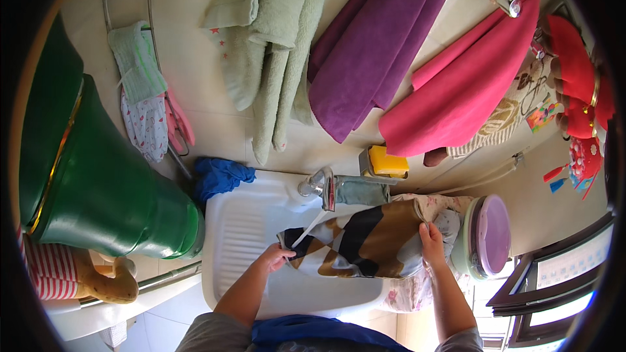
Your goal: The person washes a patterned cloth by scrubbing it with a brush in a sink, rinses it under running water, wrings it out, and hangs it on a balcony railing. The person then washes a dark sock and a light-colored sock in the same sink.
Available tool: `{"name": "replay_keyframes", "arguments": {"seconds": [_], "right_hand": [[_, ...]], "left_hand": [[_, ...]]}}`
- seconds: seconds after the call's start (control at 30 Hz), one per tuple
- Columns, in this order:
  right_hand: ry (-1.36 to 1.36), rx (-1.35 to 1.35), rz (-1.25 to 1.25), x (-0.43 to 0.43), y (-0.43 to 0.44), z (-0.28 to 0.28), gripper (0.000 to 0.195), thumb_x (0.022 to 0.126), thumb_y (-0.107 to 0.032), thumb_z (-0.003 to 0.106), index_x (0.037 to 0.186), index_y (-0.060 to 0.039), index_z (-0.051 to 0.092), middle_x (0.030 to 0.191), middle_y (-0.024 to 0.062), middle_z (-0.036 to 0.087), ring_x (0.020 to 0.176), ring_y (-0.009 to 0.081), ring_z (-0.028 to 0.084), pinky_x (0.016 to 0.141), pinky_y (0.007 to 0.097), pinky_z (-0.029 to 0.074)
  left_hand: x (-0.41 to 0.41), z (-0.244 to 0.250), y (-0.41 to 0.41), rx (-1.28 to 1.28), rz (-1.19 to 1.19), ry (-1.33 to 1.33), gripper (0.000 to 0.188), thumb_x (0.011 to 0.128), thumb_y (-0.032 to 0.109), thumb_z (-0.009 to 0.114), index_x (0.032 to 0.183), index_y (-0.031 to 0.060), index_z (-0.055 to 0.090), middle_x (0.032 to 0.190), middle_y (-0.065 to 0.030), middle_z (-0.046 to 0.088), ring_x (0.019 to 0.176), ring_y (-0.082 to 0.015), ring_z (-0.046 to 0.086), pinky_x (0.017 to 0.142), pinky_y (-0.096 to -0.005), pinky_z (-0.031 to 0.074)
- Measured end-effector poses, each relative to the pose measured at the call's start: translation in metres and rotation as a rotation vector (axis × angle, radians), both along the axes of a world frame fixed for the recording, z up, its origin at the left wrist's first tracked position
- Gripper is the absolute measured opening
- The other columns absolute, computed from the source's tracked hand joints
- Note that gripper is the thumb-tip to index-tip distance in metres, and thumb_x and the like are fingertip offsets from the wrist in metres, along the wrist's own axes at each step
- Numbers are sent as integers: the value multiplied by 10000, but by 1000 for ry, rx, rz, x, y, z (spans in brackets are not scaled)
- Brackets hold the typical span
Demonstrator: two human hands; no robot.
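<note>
Between my two hands a patterned cloth [362, 242] in brown, black, white and grey is stretched over a white sink [313, 298]. My left hand [276, 256] grips its left end. At its right end, my right hand [431, 244] pinches the edge near the upper corner. Water runs from the chrome faucet [325, 188] onto the cloth's left part, close to my left hand. A ribbed washboard slope [239, 249] forms the sink's left side.
A blue cloth [222, 176] lies on the sink's back left corner, beside a large green container [122, 195]. Yellow sponges [388, 161] sit in a holder behind the faucet. Stacked plastic basins [491, 237] stand at right. Green towels [279, 24], a purple cloth [381, 44] and a pink cloth [464, 78] hang behind.
</note>
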State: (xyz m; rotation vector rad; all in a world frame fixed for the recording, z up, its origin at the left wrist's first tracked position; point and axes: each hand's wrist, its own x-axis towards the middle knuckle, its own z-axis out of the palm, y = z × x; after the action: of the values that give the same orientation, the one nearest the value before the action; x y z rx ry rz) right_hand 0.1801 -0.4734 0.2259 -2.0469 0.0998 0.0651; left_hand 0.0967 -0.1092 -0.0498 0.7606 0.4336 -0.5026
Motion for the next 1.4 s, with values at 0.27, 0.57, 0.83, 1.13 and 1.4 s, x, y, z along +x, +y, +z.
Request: {"name": "replay_keyframes", "arguments": {"seconds": [0.27, 0.57, 0.83, 1.13, 1.4], "right_hand": [[359, 386, -219, 12, 4, -85, 440, 897, -421, 524, 1027, -5, 579, 909, 103, 638, 786, 206, 619, 706, 324, 507], [757, 769, -232, 23, 151, -188, 499, 872, -451, 542, 1119, -18, 519, 1044, 153, 598, 950, 298, 583, 851, 432, 476], [1003, 849, -161, -31, 227, -231, 345, 888, -275, 548, 1150, -55, 502, 1109, 110, 567, 1006, 258, 556, 894, 395, 452], [752, 848, -17, -41, 186, -195, 332, 876, -294, 587, 1090, -46, 532, 912, 36, 589, 793, 137, 548, 713, 293, 464], [354, 436, 40, -40, 68, -56, 277, 884, -226, 586, 1062, -21, 531, 880, 38, 600, 759, 109, 560, 678, 254, 471]], "left_hand": [[-9, 61, 70, 490, 274, -271, 290, 847, 196, 627, 1050, 1, 559, 854, -27, 598, 778, -96, 539, 708, -263, 447], [7, 215, 96, 1402, -6, -339, 290, 869, 323, 525, 1074, 119, 511, 815, -182, 616, 789, -386, 589, 658, -435, 453], [21, 301, 100, 1375, 222, -526, 196, 875, 193, 563, 973, 24, 545, 693, -122, 514, 615, -180, 454, 593, -312, 410], [25, 278, 113, 1495, 162, -441, 247, 857, 251, 587, 878, 7, 549, 656, -107, 509, 584, -191, 447, 562, -327, 389], [28, 131, 81, 1021, 234, -194, 261, 883, 255, 572, 916, -4, 587, 697, -32, 529, 644, -123, 452, 599, -308, 397]]}}
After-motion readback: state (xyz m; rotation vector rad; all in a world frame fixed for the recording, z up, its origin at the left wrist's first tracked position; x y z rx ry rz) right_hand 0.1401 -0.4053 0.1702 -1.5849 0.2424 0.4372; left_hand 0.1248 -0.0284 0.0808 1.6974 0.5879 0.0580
